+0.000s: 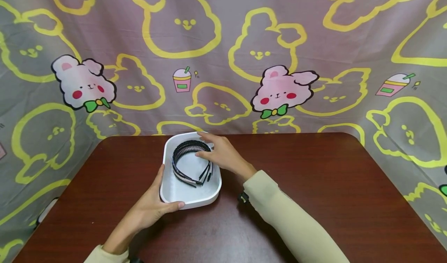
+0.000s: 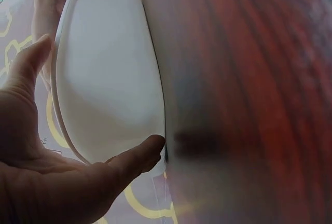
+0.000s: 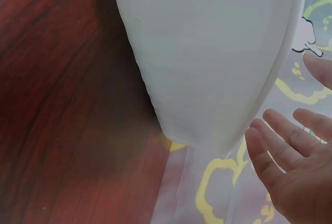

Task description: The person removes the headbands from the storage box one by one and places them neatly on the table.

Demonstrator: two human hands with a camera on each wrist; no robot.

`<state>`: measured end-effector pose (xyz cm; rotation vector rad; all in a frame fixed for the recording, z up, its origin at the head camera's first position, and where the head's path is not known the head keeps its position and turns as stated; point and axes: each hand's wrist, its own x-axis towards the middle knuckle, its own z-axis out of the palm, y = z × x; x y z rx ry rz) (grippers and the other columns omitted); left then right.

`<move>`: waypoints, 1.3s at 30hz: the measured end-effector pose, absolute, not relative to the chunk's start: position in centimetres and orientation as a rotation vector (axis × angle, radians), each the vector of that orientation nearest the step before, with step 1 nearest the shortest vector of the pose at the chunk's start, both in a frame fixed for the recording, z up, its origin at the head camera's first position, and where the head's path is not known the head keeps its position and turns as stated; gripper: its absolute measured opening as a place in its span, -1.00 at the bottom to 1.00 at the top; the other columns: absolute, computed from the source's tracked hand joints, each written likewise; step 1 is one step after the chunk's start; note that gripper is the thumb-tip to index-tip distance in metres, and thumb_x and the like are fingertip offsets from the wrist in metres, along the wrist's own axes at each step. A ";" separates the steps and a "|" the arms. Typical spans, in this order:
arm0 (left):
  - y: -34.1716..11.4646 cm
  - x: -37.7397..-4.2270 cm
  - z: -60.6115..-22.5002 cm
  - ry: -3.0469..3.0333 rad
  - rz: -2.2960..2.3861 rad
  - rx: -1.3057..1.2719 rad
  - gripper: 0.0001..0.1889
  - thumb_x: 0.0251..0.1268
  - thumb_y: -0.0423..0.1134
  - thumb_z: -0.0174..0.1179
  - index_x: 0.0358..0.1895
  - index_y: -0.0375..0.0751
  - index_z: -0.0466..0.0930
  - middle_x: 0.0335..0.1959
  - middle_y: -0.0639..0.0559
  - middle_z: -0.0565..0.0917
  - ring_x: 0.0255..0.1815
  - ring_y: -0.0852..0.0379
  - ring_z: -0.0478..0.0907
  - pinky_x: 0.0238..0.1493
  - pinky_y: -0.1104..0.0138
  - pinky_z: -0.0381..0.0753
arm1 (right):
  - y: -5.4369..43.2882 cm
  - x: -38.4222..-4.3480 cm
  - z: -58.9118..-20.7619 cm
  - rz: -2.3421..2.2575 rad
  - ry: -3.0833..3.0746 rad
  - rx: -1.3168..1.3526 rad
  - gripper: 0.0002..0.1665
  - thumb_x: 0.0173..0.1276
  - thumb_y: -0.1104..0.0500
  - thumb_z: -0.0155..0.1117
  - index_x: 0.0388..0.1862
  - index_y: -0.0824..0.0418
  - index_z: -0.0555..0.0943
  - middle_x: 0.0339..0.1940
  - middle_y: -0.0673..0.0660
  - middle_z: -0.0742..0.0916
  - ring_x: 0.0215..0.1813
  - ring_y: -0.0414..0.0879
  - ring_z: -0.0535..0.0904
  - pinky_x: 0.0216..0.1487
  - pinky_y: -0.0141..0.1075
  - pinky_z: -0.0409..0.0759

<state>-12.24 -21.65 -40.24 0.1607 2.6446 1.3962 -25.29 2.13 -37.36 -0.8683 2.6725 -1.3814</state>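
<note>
A white rounded plastic tray point(image 1: 171, 191) stands on the table left of its middle. Inside lie several hair headbands point(image 1: 177, 154), nested together, mostly black with ridged or toothed bands and some paler ones among them. My left hand point(image 1: 148, 208) holds the tray's near left corner, thumb at the near rim and fingers along the left side. The left wrist view shows this hand point(image 2: 67, 180) against the tray's outer wall point(image 2: 109, 63). Over the far right rim hovers my right hand point(image 1: 223, 152), its thumb by the headbands. Loosely spread fingers point(image 3: 262, 159) show beside the rim in the right wrist view.
The dark red-brown wooden table point(image 1: 307, 185) extends to both sides of the tray. Behind its far edge hangs a grey-pink cloth point(image 1: 216, 69) printed with yellow outlines and rabbits. A small dark object point(image 1: 243, 196) shows below the right cuff.
</note>
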 end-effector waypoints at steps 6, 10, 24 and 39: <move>-21.7 -12.3 -40.1 2.643 1.359 0.144 0.44 0.07 -0.10 0.62 0.69 -0.34 -0.47 0.72 -0.40 -0.08 0.62 -0.30 0.15 0.57 -0.14 0.11 | 1.2 -26.3 -37.3 -1.359 2.645 -0.897 -0.19 0.38 0.15 0.51 0.57 0.15 0.45 0.35 0.21 0.71 0.38 0.13 0.62 0.36 0.04 0.57; -21.7 -12.4 -39.9 2.626 1.353 0.119 0.46 0.07 -0.06 0.62 0.70 -0.31 -0.49 0.72 -0.38 -0.08 0.63 -0.31 0.13 0.58 -0.17 0.08 | 1.0 -27.0 -37.7 -1.368 2.628 -0.905 -0.26 0.39 0.23 0.48 0.52 0.19 0.50 0.33 0.24 0.72 0.35 0.14 0.63 0.35 0.07 0.58; -21.7 -12.4 -39.7 2.593 1.367 0.114 0.45 0.07 -0.11 0.62 0.70 -0.30 -0.50 0.72 -0.39 -0.10 0.61 -0.30 0.15 0.57 -0.16 0.11 | 0.2 -28.8 -38.8 -1.310 2.636 -0.977 -0.40 0.44 0.36 0.36 0.45 0.25 0.56 0.30 0.23 0.74 0.34 0.09 0.63 0.35 -0.07 0.60; -21.6 -12.3 -39.7 2.592 1.412 0.120 0.44 0.06 -0.12 0.63 0.71 -0.26 -0.46 0.73 -0.35 -0.09 0.58 -0.23 0.21 0.41 0.52 0.19 | -0.3 -30.2 -38.8 -1.231 2.681 -0.951 -0.42 0.42 0.41 0.33 0.42 0.19 0.61 0.18 0.19 0.79 0.22 0.07 0.69 0.25 -0.17 0.66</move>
